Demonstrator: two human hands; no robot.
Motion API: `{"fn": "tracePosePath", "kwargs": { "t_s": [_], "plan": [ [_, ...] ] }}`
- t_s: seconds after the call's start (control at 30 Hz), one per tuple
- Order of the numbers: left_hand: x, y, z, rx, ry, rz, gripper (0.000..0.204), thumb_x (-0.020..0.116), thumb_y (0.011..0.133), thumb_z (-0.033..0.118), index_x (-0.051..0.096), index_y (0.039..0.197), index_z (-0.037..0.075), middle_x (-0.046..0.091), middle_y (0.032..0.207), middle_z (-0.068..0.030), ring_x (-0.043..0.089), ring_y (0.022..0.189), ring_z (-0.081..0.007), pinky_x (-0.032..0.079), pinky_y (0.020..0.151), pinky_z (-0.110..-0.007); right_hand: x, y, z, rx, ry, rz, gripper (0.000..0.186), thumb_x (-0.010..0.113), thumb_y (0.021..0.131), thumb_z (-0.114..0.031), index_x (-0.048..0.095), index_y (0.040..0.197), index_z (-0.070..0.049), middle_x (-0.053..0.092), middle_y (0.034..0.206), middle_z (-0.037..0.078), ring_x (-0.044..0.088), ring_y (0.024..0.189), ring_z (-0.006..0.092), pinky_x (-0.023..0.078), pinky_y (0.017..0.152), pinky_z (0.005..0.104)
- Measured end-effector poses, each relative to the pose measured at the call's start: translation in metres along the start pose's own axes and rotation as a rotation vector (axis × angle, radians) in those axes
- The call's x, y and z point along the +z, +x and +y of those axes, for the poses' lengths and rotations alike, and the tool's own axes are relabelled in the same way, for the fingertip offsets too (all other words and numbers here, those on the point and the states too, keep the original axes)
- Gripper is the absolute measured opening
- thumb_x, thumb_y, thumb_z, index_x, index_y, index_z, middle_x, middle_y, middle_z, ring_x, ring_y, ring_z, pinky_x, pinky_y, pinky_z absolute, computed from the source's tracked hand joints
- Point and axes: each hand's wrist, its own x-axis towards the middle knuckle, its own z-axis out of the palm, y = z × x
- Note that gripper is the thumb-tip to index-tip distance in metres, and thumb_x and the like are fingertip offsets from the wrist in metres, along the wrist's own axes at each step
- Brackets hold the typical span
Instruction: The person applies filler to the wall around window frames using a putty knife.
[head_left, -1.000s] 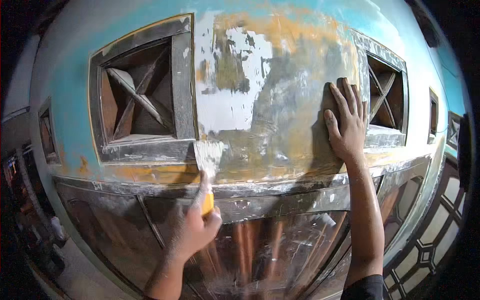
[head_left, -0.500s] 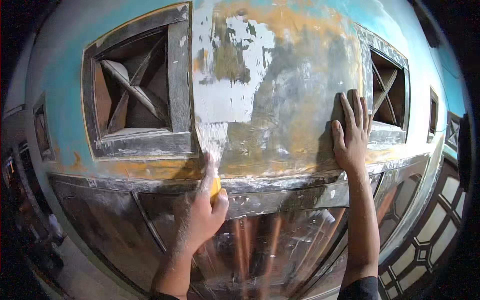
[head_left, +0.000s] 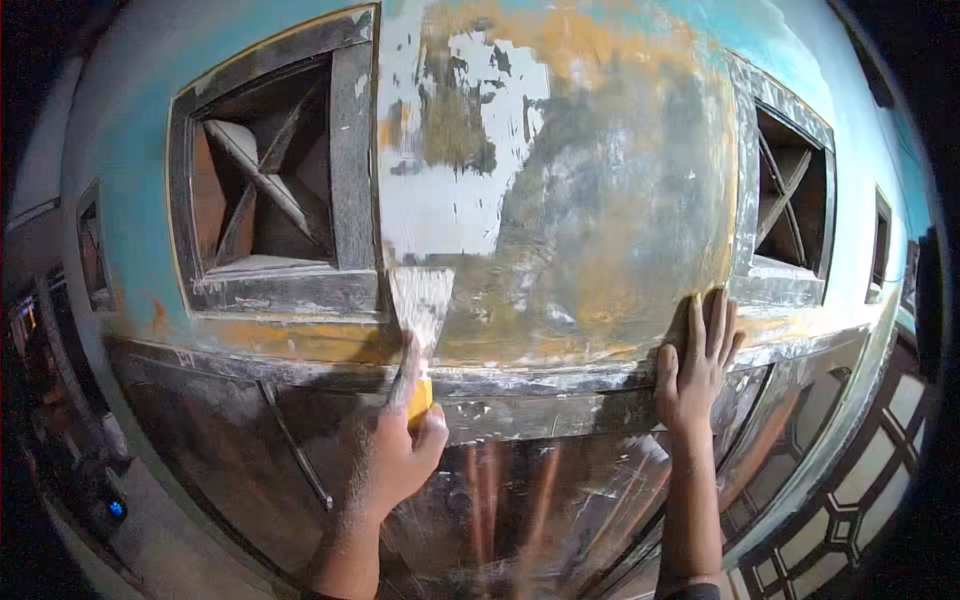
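My left hand is closed round the yellow handle of a putty knife, its index finger stretched along the tool. White paste smears the wide blade, which points up at the wall beside the left window frame. Just above the blade lies a white filler patch with ragged edges. My right hand rests with fingers spread on the lower part of the stained wall, left of and below the right-hand window frame. It holds nothing.
A dark wooden window frame with crossed slats stands at the left, and a similar frame at the right. Below the wall runs a scuffed ledge over dark wooden panels. A patterned lattice door is at lower right.
The putty knife in my left hand has moved down, away from the white patch's lower edge. My right hand has slid down the wall toward the ledge.
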Motion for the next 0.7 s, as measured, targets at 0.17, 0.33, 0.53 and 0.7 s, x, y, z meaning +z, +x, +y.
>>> {"fn": "tracePosePath", "kwargs": {
  "t_s": [0.17, 0.33, 0.53, 0.7],
  "plan": [
    [0.002, 0.012, 0.001, 0.085, 0.087, 0.039, 0.073, 0.05, 0.092, -0.001, 0.027, 0.161, 0.0, 0.061, 0.13, -0.0118, 0.05, 0.082, -0.0079, 0.047, 0.074, -0.024, 0.007, -0.025, -0.006, -0.014, 0.003, -0.013, 0.069, 0.037, 0.104, -0.057, 0.043, 0.156, -0.013, 0.019, 0.17, 0.02, 0.008, 0.157, 0.0452, 0.001, 0.122, 0.0645],
    [0.008, 0.004, 0.022, -0.021, 0.053, 0.009, 0.071, 0.05, 0.093, -0.001, 0.029, 0.16, -0.001, 0.059, 0.14, -0.0165, 0.057, 0.1, -0.0118, 0.048, 0.088, -0.027, 0.006, -0.026, -0.027, -0.043, 0.088, -0.033, 0.067, 0.063, 0.092, -0.057, 0.053, 0.151, -0.027, 0.021, 0.169, 0.018, 0.004, 0.156, 0.0495, -0.005, 0.12, 0.0703],
    [0.005, 0.012, 0.021, 0.098, 0.259, 0.064, 0.073, 0.049, 0.092, -0.003, 0.027, 0.161, 0.001, 0.059, 0.142, -0.0179, 0.059, 0.105, -0.0132, 0.048, 0.09, -0.027, 0.01, -0.032, -0.062, -0.132, 0.109, -0.108, 0.071, 0.074, 0.085, -0.058, 0.055, 0.149, -0.035, 0.022, 0.169, 0.016, 0.004, 0.156, 0.0502, -0.01, 0.116, 0.0743],
    [0.013, 0.003, 0.013, 0.169, 0.284, 0.11, 0.079, 0.06, 0.088, 0.011, 0.03, 0.161, 0.007, 0.067, 0.117, -0.0288, 0.07, 0.093, -0.0395, 0.056, 0.082, -0.039, 0.016, -0.041, -0.061, -0.145, 0.07, -0.067, 0.065, 0.069, 0.088, -0.053, 0.057, 0.146, -0.027, 0.031, 0.165, 0.021, 0.011, 0.155, 0.0502, -0.001, 0.121, 0.0701]
  ]
}}
